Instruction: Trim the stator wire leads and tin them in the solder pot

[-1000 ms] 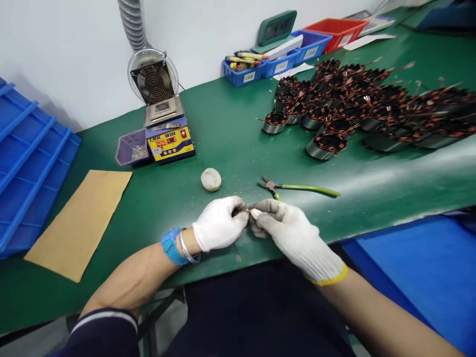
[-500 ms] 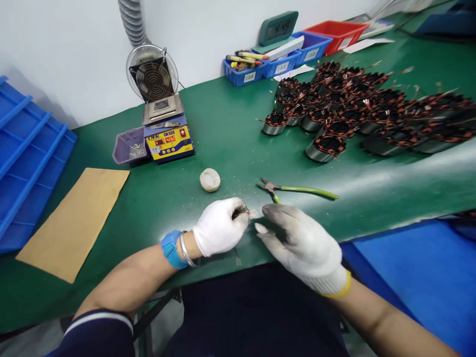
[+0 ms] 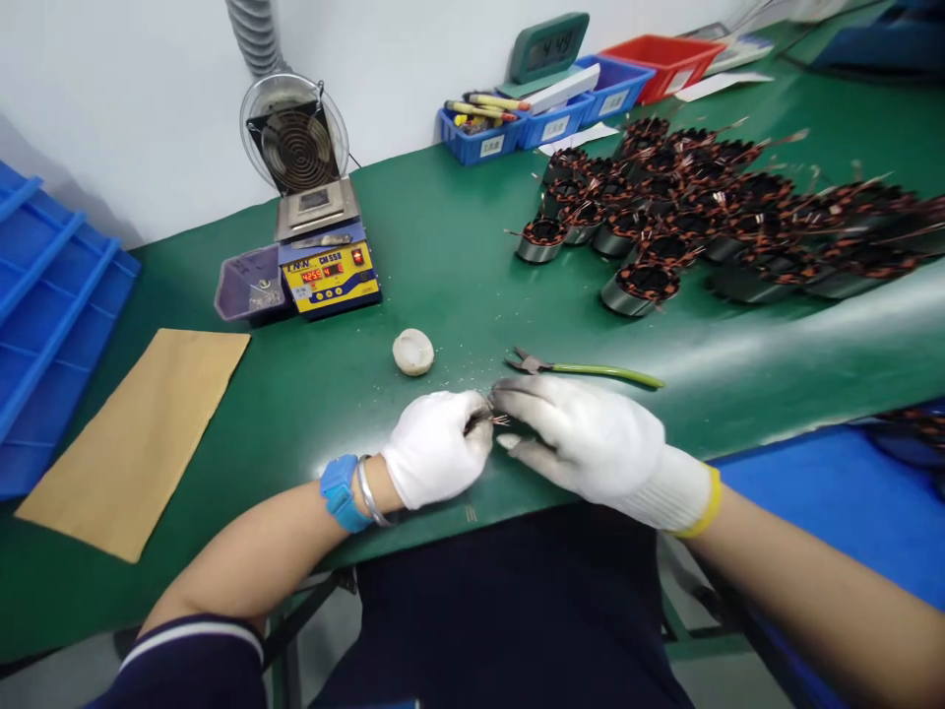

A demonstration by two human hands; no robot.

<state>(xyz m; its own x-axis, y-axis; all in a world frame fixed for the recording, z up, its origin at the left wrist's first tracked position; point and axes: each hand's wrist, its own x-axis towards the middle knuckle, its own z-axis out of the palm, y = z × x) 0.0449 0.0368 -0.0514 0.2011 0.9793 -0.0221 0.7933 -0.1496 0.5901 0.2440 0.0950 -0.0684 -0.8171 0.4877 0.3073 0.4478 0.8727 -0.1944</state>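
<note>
Both my hands wear white gloves and meet at the near edge of the green table mat [image 3: 443,256]. My left hand [image 3: 435,445] is curled into a fist around a small dark part with thin copper wire ends [image 3: 498,419] sticking out to the right. My right hand [image 3: 583,433] reaches in from the right, its forefinger and thumb pinched at those wire ends. Green-handled cutters [image 3: 583,368] lie on the mat just beyond my right hand. A small white round pot [image 3: 412,352] sits just beyond my left hand.
A solder pot with a yellow control panel [image 3: 325,256] and a fan stands at the back left. Several copper-wound stators [image 3: 701,207] crowd the right. Blue trays [image 3: 51,315] and a brown sheet [image 3: 140,433] lie left; small bins [image 3: 546,108] line the wall.
My right hand drew back from the left hand half a second ago with fingers apart, then came back and pinched the wire ends again. The left hand stayed put.
</note>
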